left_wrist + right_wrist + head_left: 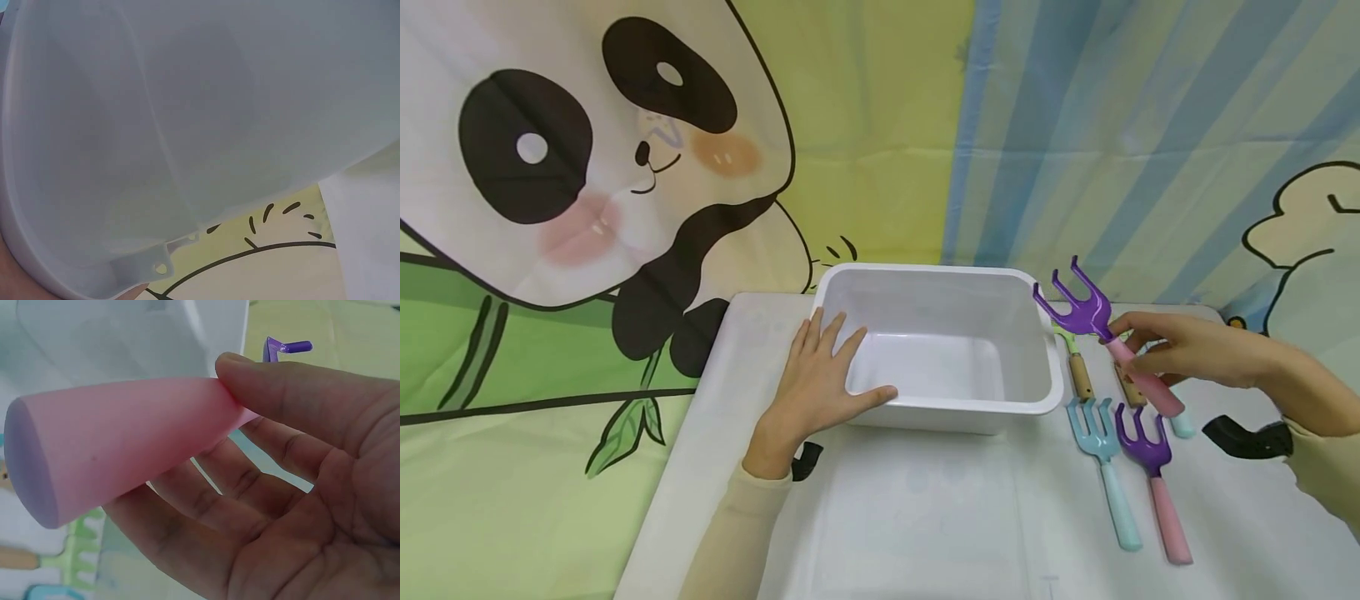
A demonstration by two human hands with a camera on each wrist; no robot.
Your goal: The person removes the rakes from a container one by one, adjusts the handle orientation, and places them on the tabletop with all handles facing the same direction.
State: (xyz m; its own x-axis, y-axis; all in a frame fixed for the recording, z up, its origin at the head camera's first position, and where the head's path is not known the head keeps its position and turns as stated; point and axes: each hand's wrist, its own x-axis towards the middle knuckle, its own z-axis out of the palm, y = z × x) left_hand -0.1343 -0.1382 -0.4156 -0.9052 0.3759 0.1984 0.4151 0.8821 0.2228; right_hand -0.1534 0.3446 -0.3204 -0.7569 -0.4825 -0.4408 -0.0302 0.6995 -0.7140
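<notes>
Head view: one white rectangular plastic tub (1026,350) on the white table (925,517), left hand (820,379) laid flat against its near corner, fingers straight. Right hand (1187,350) pinches one raised purple-pronged, pink-handled toy garden fork (1093,321) just right of the tub. Lying flat: one blue fork (1105,467), one second purple fork (1153,475), one green wooden-handled tool (1077,367).

Left wrist view: tub wall (187,125) only.

Right wrist view: thumb (294,387) and fingers grip the pink handle (119,444). No lettering readable.

The white table (925,517) carries a white tub (940,408), a blue fork (1105,467) and a purple fork (1153,475).
</notes>
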